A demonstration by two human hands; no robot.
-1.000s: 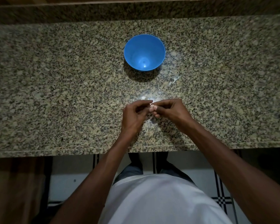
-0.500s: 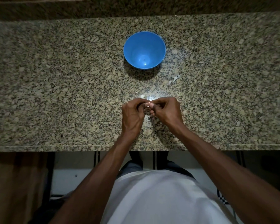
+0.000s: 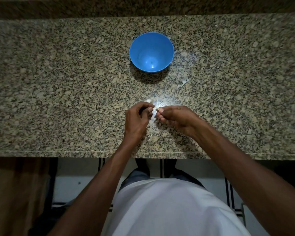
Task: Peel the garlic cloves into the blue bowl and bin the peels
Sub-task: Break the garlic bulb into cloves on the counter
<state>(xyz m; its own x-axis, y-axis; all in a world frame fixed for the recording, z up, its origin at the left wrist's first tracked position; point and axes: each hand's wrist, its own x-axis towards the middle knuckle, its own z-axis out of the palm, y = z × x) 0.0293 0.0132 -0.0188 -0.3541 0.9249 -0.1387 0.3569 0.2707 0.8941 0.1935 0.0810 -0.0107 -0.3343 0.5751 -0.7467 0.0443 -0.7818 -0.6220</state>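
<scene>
Over the granite counter (image 3: 58, 99), left hand (image 3: 136, 120) and right hand (image 3: 175, 116) pinch a garlic clove (image 3: 154, 111) near the blue bowl (image 3: 151, 51).

No readable text, no labels — none anywhere

the blue bowl (image 3: 151, 52) stands upright near the counter's far edge, nothing visible inside. a small pale garlic clove (image 3: 154, 113), mostly hidden, is pinched between fingers near the front edge. whitish peel scraps (image 3: 184, 82) lie between them.
</scene>
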